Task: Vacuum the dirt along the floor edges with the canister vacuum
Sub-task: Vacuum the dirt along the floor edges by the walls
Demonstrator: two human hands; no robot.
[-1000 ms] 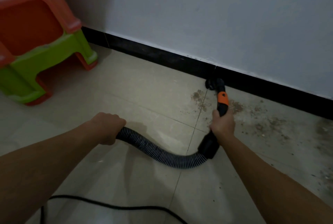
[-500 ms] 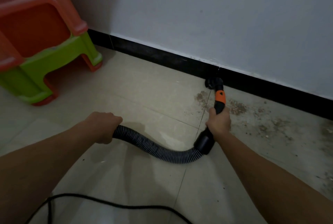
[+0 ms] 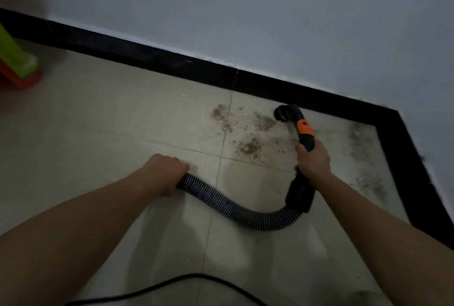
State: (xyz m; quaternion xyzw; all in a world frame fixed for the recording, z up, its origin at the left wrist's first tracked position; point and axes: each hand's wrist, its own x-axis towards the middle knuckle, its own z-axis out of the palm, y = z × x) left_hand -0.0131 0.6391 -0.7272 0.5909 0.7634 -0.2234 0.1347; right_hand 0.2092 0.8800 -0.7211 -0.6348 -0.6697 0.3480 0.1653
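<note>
Down near the far right corner of the floor, the round black nozzle of the vacuum sits on the tile just beside the black baseboard that runs along the foot of the pale wall. Behind the nozzle the wand rises at a tilt toward the person, with an orange collar around it. Of the two hands, the right hand is wrapped around the wand just below that collar, fingers curled tight. Below this hand a thick black cuff joins the wand to the ribbed vacuum hose, which sags in a curve across the tiles to the left hand; that hand is clenched around the hose, knuckles up. Brown crumbly dirt lies in several patches on the tiles left of the nozzle and between the nozzle and the hands, and greyer dust spreads along the right edge of the floor by the baseboard. A black cord loops over the near edge of the floor between the forearms. At the far left edge a green and orange plastic stool shows in part, blurred.
</note>
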